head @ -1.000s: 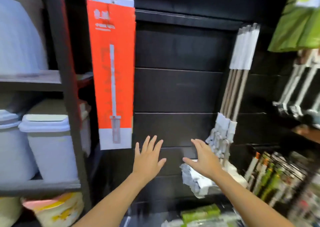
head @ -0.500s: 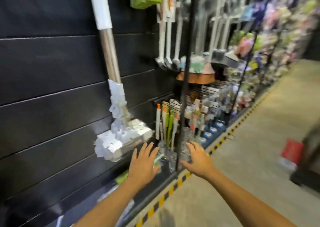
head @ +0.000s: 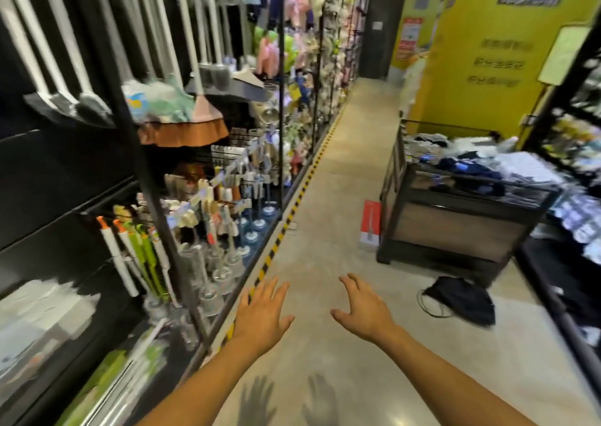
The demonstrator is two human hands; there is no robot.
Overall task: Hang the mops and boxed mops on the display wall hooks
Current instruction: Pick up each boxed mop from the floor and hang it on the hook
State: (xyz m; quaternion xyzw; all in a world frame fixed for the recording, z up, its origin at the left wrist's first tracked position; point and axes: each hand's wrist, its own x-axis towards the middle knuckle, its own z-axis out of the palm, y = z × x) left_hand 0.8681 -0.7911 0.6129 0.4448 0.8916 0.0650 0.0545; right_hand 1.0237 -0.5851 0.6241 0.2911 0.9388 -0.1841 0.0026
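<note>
- Left hand (head: 262, 318) empty, fingers spread wide, palm down over the aisle floor (head: 338, 197).
- Right hand (head: 364, 311) empty, fingers loosely splayed, just beside the left.
- Red boxed mop (head: 370, 225) at 1 o'clock, upright on the floor, leaning on dark cart (head: 455, 227).
- Display wall (head: 48, 181) at 9 o'clock, white-handled mops (head: 61, 51) hanging there.

Display wall (head: 65, 171) along left, hung with long-handled brushes (head: 58, 67). Brooms (head: 182, 126) just right of those, small brushes (head: 136, 256) racked below. Aisle floor (head: 331, 217) down the middle. Boxed mop (head: 370, 222) upright on floor, leaning against cart (head: 455, 227) at right. Bag (head: 458, 298) on floor before cart. 2 hands: left hand (head: 261, 316), right hand (head: 366, 310), side by side over floor, apart.
</note>
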